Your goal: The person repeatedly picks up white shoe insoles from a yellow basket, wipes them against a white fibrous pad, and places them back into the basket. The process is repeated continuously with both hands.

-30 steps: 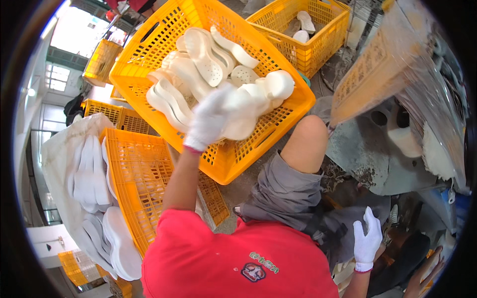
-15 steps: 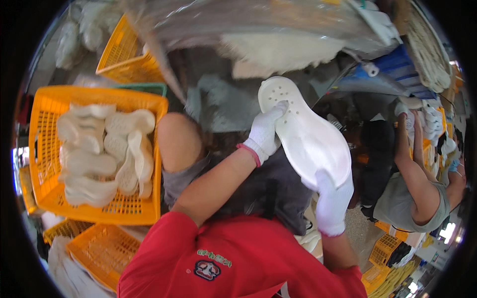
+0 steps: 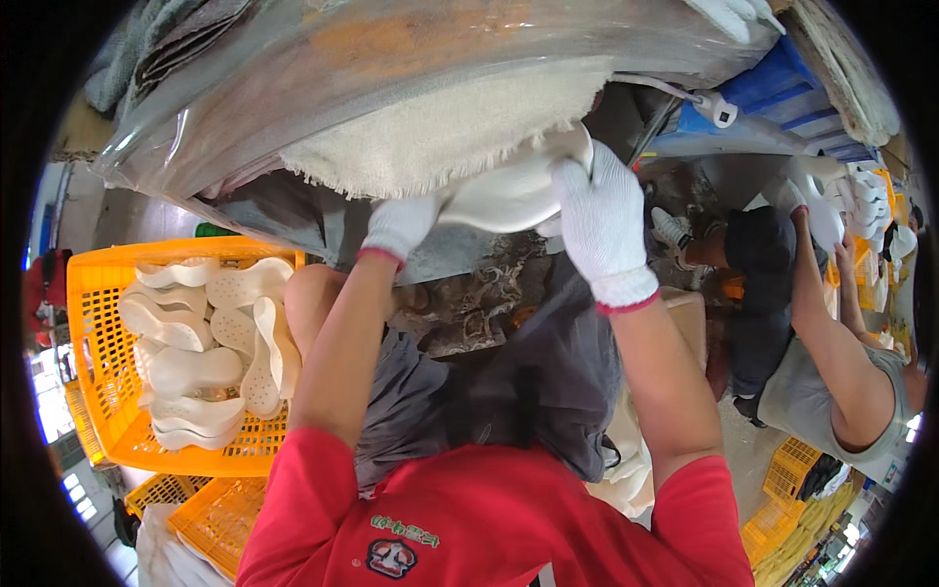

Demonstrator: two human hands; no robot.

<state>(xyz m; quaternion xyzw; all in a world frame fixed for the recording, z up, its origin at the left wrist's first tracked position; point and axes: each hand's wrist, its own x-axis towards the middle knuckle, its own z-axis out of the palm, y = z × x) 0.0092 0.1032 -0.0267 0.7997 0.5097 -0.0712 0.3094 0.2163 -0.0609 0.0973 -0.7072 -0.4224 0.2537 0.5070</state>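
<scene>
White gloves cover both hands of one person (image 3: pixel 479 509) in a red shirt. One pale shoe sole (image 3: pixel 504 201) is out in front, above the lap, at the frayed edge of one cream cloth (image 3: pixel 440 127). The right hand (image 3: pixel 599 210) is clamped on the sole's right end, thumb on top. The left hand (image 3: pixel 401 225) is at the other end, its fingertips hidden, so its grip cannot be told. To the left, one yellow basket (image 3: pixel 176 254) carries roughly ten loose soles (image 3: pixel 196 370). At right sits one co-worker (image 3: pixel 846 401).
</scene>
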